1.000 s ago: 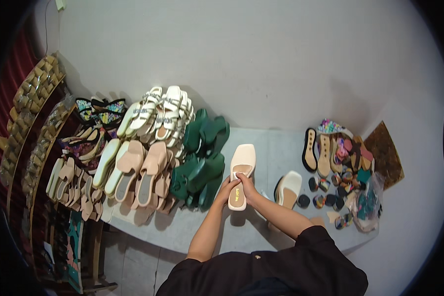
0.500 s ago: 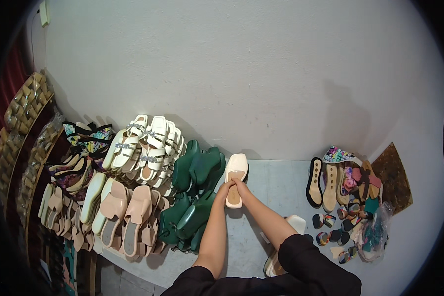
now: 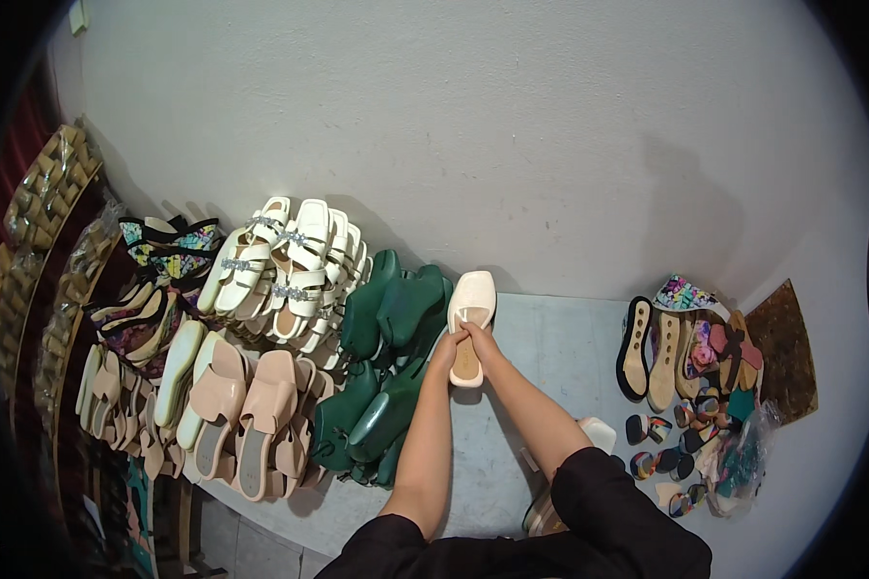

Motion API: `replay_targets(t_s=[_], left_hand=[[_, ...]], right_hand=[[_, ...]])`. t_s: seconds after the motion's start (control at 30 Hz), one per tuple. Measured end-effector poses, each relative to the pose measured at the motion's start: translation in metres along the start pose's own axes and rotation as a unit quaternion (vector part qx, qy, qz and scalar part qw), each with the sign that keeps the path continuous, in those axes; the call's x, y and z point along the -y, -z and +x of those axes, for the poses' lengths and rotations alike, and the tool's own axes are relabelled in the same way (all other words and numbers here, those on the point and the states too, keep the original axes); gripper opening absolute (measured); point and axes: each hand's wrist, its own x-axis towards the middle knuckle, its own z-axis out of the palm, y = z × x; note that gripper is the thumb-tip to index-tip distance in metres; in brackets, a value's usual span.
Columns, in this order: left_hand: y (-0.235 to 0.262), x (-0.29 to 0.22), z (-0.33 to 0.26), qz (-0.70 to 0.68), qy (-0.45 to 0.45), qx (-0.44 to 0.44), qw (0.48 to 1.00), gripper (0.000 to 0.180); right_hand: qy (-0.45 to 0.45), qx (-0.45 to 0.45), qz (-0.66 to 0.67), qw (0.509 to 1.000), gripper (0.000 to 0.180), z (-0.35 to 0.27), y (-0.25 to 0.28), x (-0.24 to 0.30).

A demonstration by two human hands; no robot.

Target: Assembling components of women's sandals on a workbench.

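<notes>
A pale cream slide sandal (image 3: 475,288) with a square toe and a broad upper points away from me, above the pale table. Both hands grip it around the middle. My left hand (image 3: 444,353) closes on its left side and my right hand (image 3: 481,345) on its right, thumbs over the footbed. Just left of it stand dark green shoe lasts (image 3: 411,307). Partly covered by my right forearm are a white shoe part (image 3: 599,434) and another sandal (image 3: 547,513). The fingers beneath the held sandal are hidden.
White strappy sandals (image 3: 304,265) with sparkling trim and beige slides (image 3: 268,405) crowd the table (image 3: 512,405) on the left. Soles (image 3: 635,347), patterned straps (image 3: 686,439) and a clear plastic bag (image 3: 743,463) lie right. A brown board (image 3: 784,352) leans against the wall.
The whole view has shifted slightly, with the table appearing higher. My hands keep their hold on the slide sandal, which sits a little higher and further right in the picture.
</notes>
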Motion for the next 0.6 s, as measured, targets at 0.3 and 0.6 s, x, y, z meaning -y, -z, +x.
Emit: replay_targets(t_s=[0.3, 0.6], left_hand=[[-0.012, -0.022, 0.014, 0.272, -0.129, -0.054, 0.952, 0.088], [-0.020, -0.059, -0.033, 0.383, -0.155, -0.133, 0.901, 0.085]], right_hand=[[-0.038, -0.166, -0.239, 0.956, 0.078, 0.049, 0.009, 0.003], [0.019, -0.078, -0.440, 0.894, 0.099, -0.030, -0.011, 0.111]])
